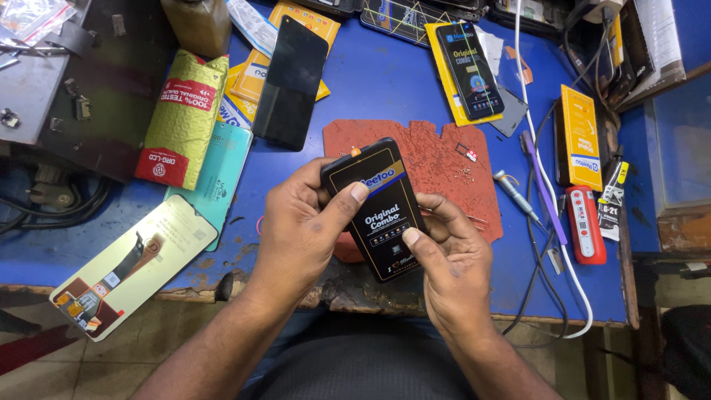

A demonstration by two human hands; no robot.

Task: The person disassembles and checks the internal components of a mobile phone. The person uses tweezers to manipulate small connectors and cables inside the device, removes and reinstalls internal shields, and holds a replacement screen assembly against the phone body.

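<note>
A black phone display panel with a printed protective film on its face is held over the near edge of the bench. My left hand grips its left side, thumb lying across the upper face. My right hand supports the lower right corner, thumb pressed on the film near the bottom. Beneath it lies a worn red work mat on the blue bench.
A bare black screen and a green-and-red padded pouch lie to the left. Another filmed display on yellow card sits at the back. A screwdriver, purple tool, red device and cables crowd the right. A display back panel overhangs the front left edge.
</note>
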